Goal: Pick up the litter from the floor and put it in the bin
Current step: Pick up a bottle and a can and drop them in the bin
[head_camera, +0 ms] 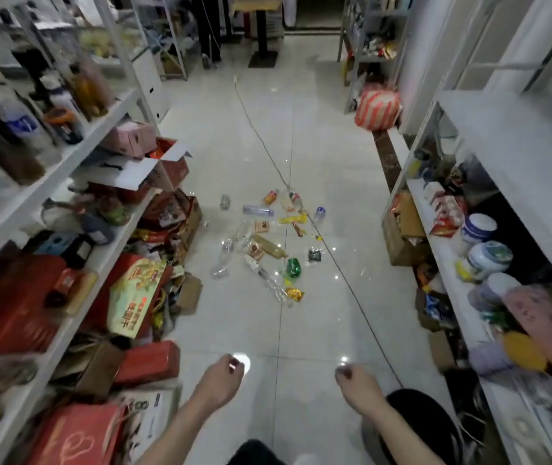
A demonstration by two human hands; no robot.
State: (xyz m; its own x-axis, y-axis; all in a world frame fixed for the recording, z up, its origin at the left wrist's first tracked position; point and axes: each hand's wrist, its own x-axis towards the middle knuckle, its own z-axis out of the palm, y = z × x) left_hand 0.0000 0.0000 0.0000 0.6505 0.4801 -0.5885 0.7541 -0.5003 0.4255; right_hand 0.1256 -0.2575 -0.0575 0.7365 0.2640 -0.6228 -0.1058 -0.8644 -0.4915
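Note:
A scatter of litter (261, 245) lies on the pale tiled floor in the middle of the aisle, well ahead of me. It includes clear plastic bottles (222, 260), a green wrapper (293, 267), a gold wrapper (294, 293) and a yellow wrapper (291, 219). My left hand (224, 374) and my right hand (357, 380) hang low in the foreground, fingers curled in, nothing in either. A dark round container that looks like the bin (425, 427) stands at the bottom right, partly hidden behind my right forearm.
White shelves crowded with goods line the left (110, 119) and right (503, 135). Red boxes (148, 362) and cartons spill onto the floor at the left. A thin cable (261, 135) runs diagonally across the tiles. A striped bag (377, 109) sits far right; a person's legs (209, 31) stand at the far end.

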